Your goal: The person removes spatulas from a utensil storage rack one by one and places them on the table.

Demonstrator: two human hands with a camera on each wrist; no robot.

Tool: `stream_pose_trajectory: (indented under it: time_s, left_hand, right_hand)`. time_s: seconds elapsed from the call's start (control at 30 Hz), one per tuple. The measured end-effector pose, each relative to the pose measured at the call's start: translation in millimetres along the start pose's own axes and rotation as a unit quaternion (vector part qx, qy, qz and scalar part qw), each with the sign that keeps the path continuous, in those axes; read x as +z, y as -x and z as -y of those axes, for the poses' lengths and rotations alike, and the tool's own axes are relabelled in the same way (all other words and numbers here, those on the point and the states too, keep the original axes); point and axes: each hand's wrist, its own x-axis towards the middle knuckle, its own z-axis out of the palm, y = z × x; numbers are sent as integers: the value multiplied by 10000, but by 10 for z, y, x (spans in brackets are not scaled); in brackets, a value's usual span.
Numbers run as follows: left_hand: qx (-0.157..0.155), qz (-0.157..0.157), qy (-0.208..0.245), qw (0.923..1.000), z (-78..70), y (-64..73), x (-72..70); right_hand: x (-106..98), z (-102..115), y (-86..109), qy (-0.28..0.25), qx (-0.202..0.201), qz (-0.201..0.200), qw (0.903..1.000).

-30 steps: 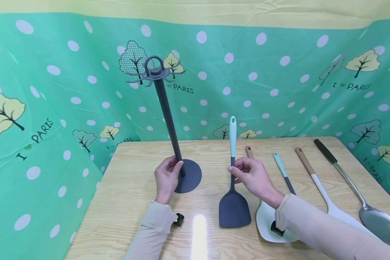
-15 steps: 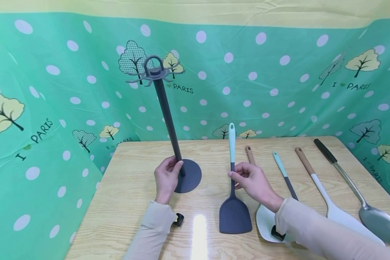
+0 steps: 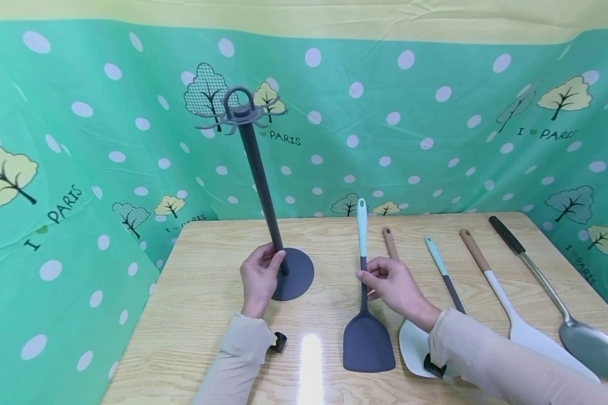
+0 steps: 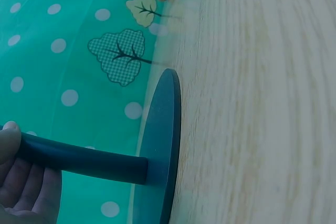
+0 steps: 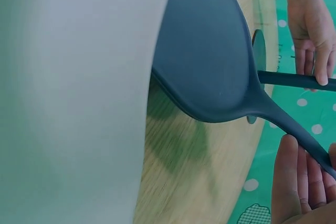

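My left hand (image 3: 260, 278) grips the lower pole of a dark grey utensil stand (image 3: 260, 180), just above its round base (image 3: 300, 275). A ring of hooks and a loop top the stand. In the left wrist view, the fingers wrap the pole (image 4: 89, 160) and the base stands on the wood. To the right, my right hand (image 3: 395, 287) pinches the dark shaft of a spatula (image 3: 368, 343) between thumb and fingers. Its mint handle points up and its broad blade hangs down. The right wrist view shows the spatula (image 5: 210, 51) above the table, its shadow below.
On the table (image 3: 202, 270) to the right lie a pale-bladed spatula with a brown handle (image 3: 390, 243), a mint-handled utensil (image 3: 438, 259) partly under my right sleeve, a white utensil (image 3: 506, 304) with a brown handle, and a metal utensil (image 3: 588, 343) with a black handle. A polka-dot cloth (image 3: 410, 140) hangs behind.
My right hand has moved slightly downward in the head view, lowering the spatula with it. My left hand and the stand have stayed in place.
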Motion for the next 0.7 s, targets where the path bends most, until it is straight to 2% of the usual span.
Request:
stream_pose_trajectory:
  time_s: [0.3, 0.7]
  left_hand:
    - [-3, -12, 22, 10000, 3, 0, -5]
    - [55, -34, -8, 10000, 16, -5, 3]
  right_hand:
    - [-10, -29, -60, 11, 263, 91, 9996]
    - [-18, -91, -206, 177, 877, 152, 9959]
